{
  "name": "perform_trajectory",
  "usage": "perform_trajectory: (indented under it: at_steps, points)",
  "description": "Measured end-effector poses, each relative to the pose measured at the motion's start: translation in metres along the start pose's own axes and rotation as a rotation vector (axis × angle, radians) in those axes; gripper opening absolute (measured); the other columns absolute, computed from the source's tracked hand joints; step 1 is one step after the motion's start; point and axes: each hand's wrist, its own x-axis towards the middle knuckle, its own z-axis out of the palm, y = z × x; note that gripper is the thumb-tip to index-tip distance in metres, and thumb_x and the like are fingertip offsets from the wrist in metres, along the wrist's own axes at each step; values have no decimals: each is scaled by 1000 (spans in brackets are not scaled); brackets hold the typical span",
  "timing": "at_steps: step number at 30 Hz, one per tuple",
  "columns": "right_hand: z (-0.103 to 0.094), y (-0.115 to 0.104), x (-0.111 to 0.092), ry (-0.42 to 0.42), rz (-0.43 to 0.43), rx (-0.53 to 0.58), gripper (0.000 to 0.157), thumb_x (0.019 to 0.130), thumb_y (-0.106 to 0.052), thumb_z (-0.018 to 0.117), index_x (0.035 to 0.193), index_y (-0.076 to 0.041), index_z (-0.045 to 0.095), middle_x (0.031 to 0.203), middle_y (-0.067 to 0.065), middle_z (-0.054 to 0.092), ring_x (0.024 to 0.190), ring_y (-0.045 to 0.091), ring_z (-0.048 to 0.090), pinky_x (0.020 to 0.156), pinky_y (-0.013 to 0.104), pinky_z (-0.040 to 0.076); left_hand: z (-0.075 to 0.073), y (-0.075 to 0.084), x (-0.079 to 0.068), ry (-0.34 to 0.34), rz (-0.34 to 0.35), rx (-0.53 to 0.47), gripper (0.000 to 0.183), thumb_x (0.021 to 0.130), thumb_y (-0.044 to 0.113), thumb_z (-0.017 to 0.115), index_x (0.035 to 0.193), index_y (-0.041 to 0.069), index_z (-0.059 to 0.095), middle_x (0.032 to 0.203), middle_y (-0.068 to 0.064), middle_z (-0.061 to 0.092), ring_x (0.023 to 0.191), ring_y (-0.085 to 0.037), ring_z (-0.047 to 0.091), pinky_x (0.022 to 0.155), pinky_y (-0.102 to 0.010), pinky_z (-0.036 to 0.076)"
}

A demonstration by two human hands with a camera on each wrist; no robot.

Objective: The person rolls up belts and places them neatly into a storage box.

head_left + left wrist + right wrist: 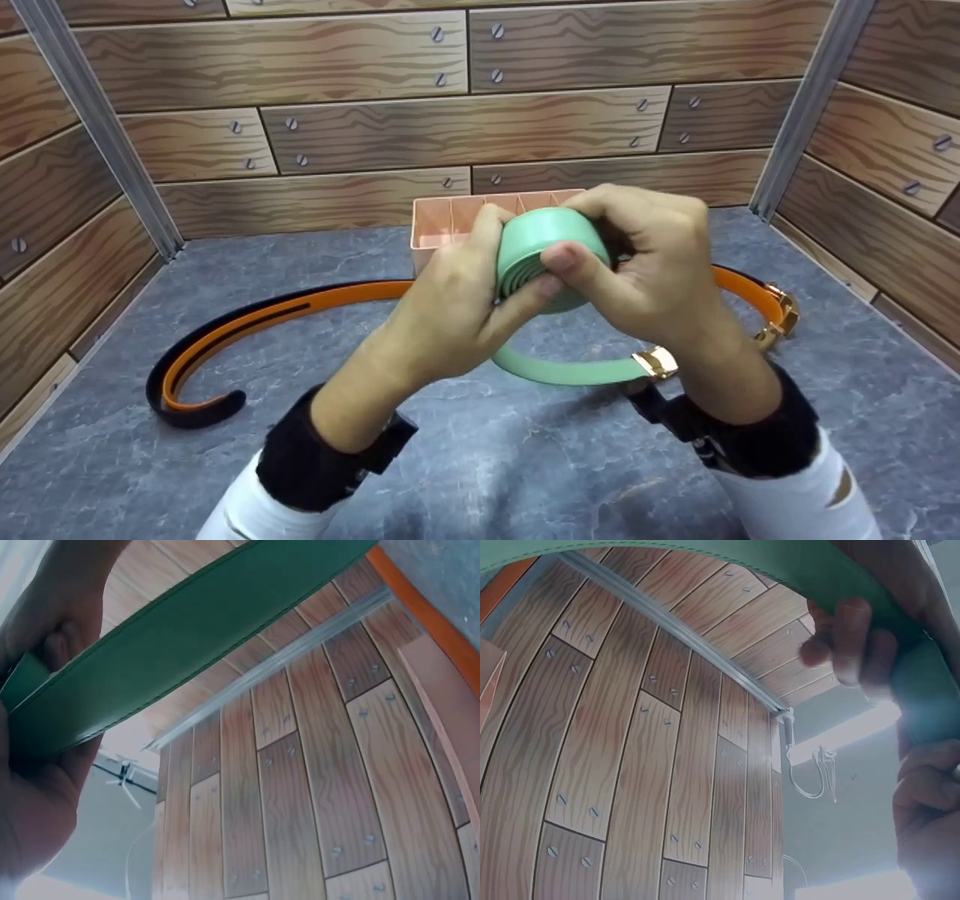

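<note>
A mint-green belt (551, 227) is wound into a thick coil, held between both hands above the table. My left hand (454, 307) grips the coil's left side, its thumb lying across the spiral edge. From the other side my right hand (660, 262) holds it, thumb pressed on the near edge and fingers bent round the back. An unrolled stretch of belt hangs below the hands and curves right to a gold buckle (656, 361). In the left wrist view the green strap (202, 637) crosses diagonally; the right wrist view shows fingers (851, 637) against it.
An orange-and-black belt (337, 295) curves over the grey table behind the hands, its gold clasp (784, 311) at the right. A pink divided box (431, 221) stands at the back, partly hidden. Wood-patterned walls (360, 60) enclose the table on the visible sides.
</note>
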Motion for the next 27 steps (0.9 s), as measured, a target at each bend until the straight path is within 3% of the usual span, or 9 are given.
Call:
perform_trajectory:
  at_steps: [4,7,9,12,16,19,23,27]
  points:
    - [-5,5,-5,-83,-54,-133,63,89,-67,57,75,-6,69,62,-1,62,47,7,44,43,21,34,-3,5,0,-137,-33,60,37,99,33,60,108,1,44,79,0,51,62,-9,48,53,-20,43]
    - [-6,6,-9,-97,-103,-211,66,88,-71,54,74,-7,65,60,-2,58,45,8,41,40,25,32,-4,7,0,-209,-55,54,41,100,38,58,111,2,43,83,0,54,65,-9,51,56,-19,45]
    - [-4,7,-9,-81,-127,-237,67,88,-71,54,74,-6,65,60,-1,57,45,9,42,40,26,32,-5,7,0,-210,-52,56,42,100,39,59,112,2,44,83,1,55,66,-8,51,57,-19,45]
    - [-2,8,-9,-43,-129,-245,68,88,-71,54,73,-6,65,60,0,59,45,10,44,40,27,33,-2,5,0,-148,-19,50,42,97,36,63,112,1,46,85,-1,57,67,-9,53,58,-18,46]
    - [0,8,-8,37,-77,-213,72,87,-74,52,70,-5,65,57,0,59,44,10,44,40,25,33,5,2,-1,-28,25,-4,45,92,31,72,112,-2,50,90,-3,60,69,-8,56,62,-17,48]
    - [2,7,-7,101,-30,-167,73,87,-74,52,68,-5,66,57,0,60,44,9,45,42,22,33,8,1,-1,10,34,-41,46,92,34,71,111,-3,50,90,-4,60,69,-8,57,62,-16,48]
    - [2,4,-5,71,-11,-131,70,90,-71,52,70,-5,66,58,-1,60,46,7,45,43,20,33,3,2,-1,-45,11,-1,44,96,37,65,106,-1,46,83,-2,54,63,-8,52,56,-18,44]
    - [-1,2,-6,-55,-68,-180,66,93,-67,50,74,-6,65,58,-2,57,45,6,41,40,22,31,-3,6,-1,-166,-27,69,42,99,40,60,107,2,43,80,1,52,61,-8,49,52,-19,42]
